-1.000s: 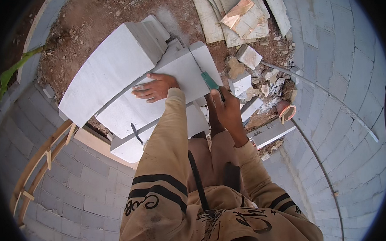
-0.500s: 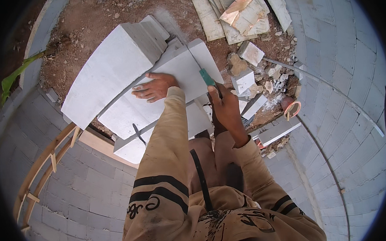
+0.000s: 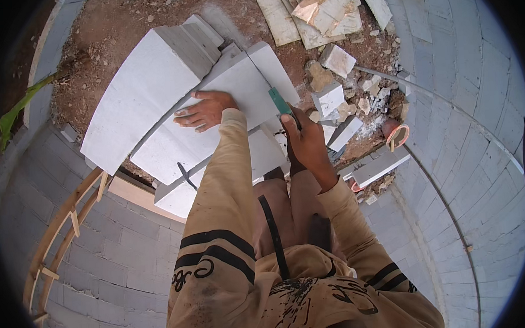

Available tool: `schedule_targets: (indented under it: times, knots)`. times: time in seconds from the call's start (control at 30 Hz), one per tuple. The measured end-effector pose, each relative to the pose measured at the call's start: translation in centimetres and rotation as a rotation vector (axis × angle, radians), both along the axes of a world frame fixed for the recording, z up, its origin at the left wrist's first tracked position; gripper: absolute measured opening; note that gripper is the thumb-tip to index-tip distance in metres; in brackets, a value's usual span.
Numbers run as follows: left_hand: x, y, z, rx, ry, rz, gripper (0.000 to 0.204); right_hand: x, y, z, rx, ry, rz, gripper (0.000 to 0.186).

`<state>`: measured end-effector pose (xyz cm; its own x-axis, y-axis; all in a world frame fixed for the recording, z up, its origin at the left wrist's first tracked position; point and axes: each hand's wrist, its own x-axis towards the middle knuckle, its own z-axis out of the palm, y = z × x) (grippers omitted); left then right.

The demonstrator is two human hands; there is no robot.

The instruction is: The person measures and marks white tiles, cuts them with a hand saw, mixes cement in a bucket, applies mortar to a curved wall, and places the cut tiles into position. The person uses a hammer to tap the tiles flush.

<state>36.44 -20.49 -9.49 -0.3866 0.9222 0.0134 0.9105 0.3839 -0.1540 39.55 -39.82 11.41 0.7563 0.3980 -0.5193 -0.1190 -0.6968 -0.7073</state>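
My left hand (image 3: 206, 111) lies flat, fingers spread, on a pale, lightweight concrete block (image 3: 162, 146). At the block's right end my right hand (image 3: 308, 139) is wrapped round the green and black handle of a handsaw (image 3: 279, 101). Its thin, dark blade (image 3: 257, 71) slants away across the block, along a line that sets off the end piece (image 3: 277, 69). How deep the blade sits cannot be made out. Another thick block (image 3: 144, 81) stands just beyond my left hand. Under the held block are more pale blocks (image 3: 262, 155).
A dark, thin tool (image 3: 186, 174) rests on the lower block at left. Broken block pieces (image 3: 328, 99) and rubble lie at right, near an orange-rimmed container (image 3: 397, 136). Flat boards (image 3: 326, 20) lie farther off. A wooden ladder (image 3: 66, 222) stands at left; grey block walls (image 3: 464, 96) surround.
The view has shifted slightly, so the blocks appear a little higher and farther left. My left hand stays flat on the block, my right on the saw; any saw movement is small.
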Motion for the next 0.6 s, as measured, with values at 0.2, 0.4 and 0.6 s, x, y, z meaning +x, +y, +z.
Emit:
schedule_targets:
  times: [0.2,0.4,0.6]
  knots:
    - [-0.3,-0.4,0.2,0.075,-0.032,-0.058,0.081,-4.8,-5.6,18.9,-0.15,0.264,-0.186,0.081]
    - [-0.2,0.0,0.3,0.085,-0.092,-0.037,0.08,-1.3,-0.9,-0.6,-0.013,0.045,-0.058,0.05]
    - [-0.9,-0.5,-0.1,0.075,-0.131,-0.036,0.082,-7.2,-8.9,19.4,-0.112,0.363,-0.279,0.084]
